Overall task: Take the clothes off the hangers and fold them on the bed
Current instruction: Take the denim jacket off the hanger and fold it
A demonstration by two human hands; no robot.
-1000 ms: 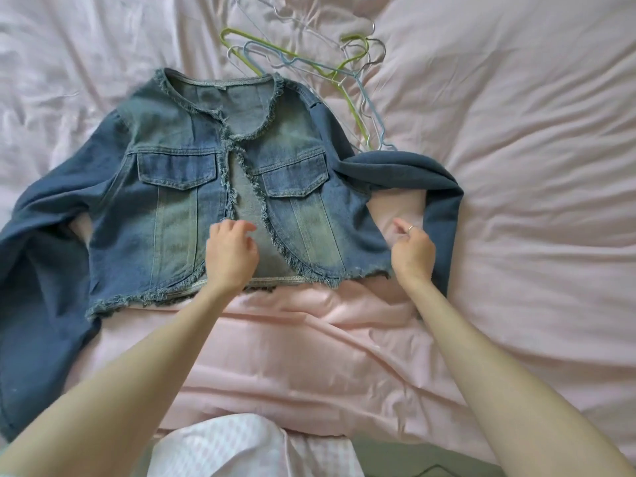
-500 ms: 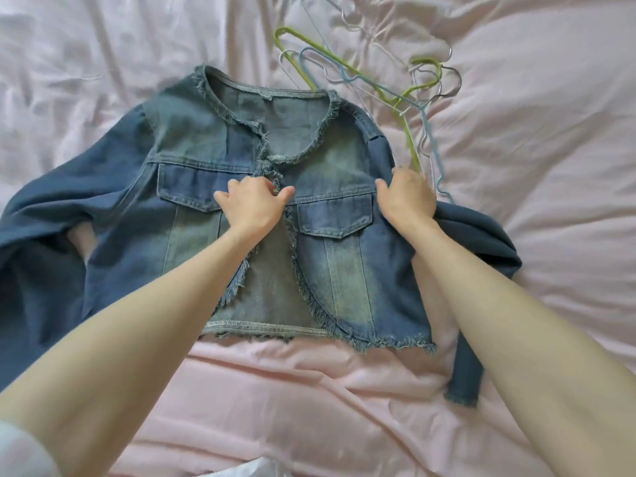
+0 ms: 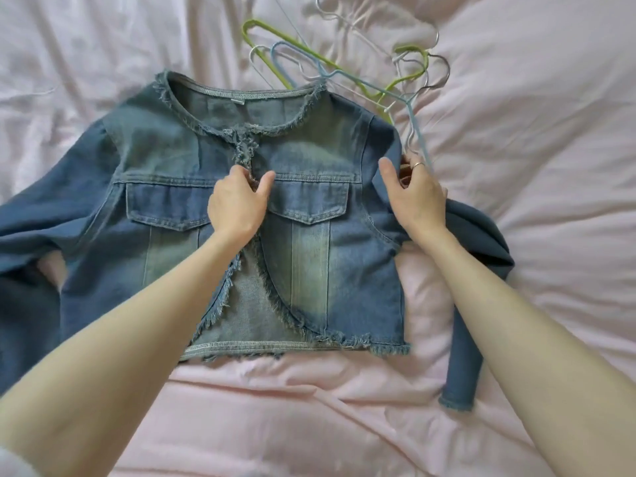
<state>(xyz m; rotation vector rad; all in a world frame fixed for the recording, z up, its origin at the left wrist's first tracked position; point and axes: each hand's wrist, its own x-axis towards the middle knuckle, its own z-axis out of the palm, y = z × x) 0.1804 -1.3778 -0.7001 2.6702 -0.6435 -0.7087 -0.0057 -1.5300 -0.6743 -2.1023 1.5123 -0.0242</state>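
Note:
A cropped blue denim jacket (image 3: pixel 309 242) with frayed edges lies face up on the pink bed sheet (image 3: pixel 344 418), off any hanger. My left hand (image 3: pixel 235 206) pinches the frayed front opening at chest height, between the two flap pockets. The jacket's right shoulder seam is gripped by my right hand (image 3: pixel 418 197), thumb on top and fingers tucked under the fabric. One sleeve (image 3: pixel 471 339) is bent down beside my right forearm. The other sleeve (image 3: pixel 31 270) spreads to the left edge of view.
Several bare hangers (image 3: pixel 347 74), green, light blue and white, lie tangled on the sheet just beyond the collar and close to my right hand. The rumpled pink sheet stretches to the right and toward me.
Both hands have moved up from the jacket's hem to chest and shoulder height. The left now pinches the front opening and the right has taken hold of the shoulder.

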